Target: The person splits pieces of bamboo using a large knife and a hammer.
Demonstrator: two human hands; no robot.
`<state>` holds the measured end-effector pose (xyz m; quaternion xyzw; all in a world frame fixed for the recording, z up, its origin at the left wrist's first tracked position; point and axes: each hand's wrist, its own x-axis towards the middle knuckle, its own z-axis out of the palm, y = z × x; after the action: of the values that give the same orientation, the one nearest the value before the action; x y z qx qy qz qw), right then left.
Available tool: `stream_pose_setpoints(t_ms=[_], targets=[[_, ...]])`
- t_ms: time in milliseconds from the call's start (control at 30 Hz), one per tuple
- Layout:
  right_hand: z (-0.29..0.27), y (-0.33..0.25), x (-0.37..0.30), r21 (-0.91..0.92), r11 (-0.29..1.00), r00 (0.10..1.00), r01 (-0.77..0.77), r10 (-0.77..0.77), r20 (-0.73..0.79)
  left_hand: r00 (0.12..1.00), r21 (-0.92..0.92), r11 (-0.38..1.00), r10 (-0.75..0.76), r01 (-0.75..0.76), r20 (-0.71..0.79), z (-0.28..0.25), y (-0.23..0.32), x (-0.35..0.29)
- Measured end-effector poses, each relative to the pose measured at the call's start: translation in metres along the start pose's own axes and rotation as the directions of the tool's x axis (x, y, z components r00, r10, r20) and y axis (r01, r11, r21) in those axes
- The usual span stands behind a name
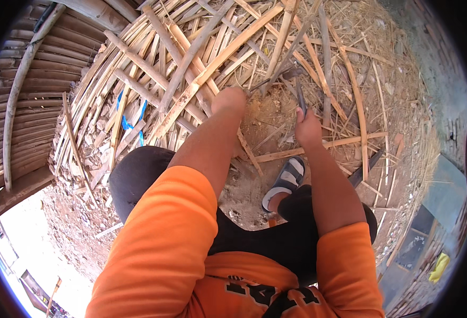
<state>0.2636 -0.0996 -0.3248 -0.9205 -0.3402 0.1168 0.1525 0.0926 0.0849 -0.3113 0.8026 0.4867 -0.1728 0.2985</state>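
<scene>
My right hand (308, 127) is wrapped round the handle of a hammer (300, 94), thumb lying along it. The hammer's dark head (291, 73) is over the straw-strewn ground, beside long wood strips. My left hand (229, 100) is closed, mostly seen from its back. A thin dark rod (260, 85) points out from it toward the hammer head; its kind and my grip on it are not clear. Just left of this hand passes a long pale wood strip (212, 68), lying across other sticks. Bare brown soil (262, 114) shows between my two hands.
Piled bamboo and wood strips (191, 53) spread ahead and left, with blue strapping (126, 122) among them. A slatted wall (42, 79) stands at left. My sandalled foot (286, 180) is below my right hand. A bluish sheet (445, 188) and yellow item (439, 266) are at right.
</scene>
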Motion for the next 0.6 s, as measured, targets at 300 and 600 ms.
stream_pose_setpoints(t_ms=[300,600], targets=[[-0.050,-0.046,0.030,0.403,0.915,0.952,-0.022,0.143,-0.272,1.000,0.053,0.999,0.009,-0.008,-0.007,0.004,-0.005,0.004],[-0.020,-0.018,0.018,0.109,0.994,0.997,-0.025,0.033,-0.066,0.998,0.020,1.000,0.025,-0.024,-0.049,0.009,-0.002,0.005]])
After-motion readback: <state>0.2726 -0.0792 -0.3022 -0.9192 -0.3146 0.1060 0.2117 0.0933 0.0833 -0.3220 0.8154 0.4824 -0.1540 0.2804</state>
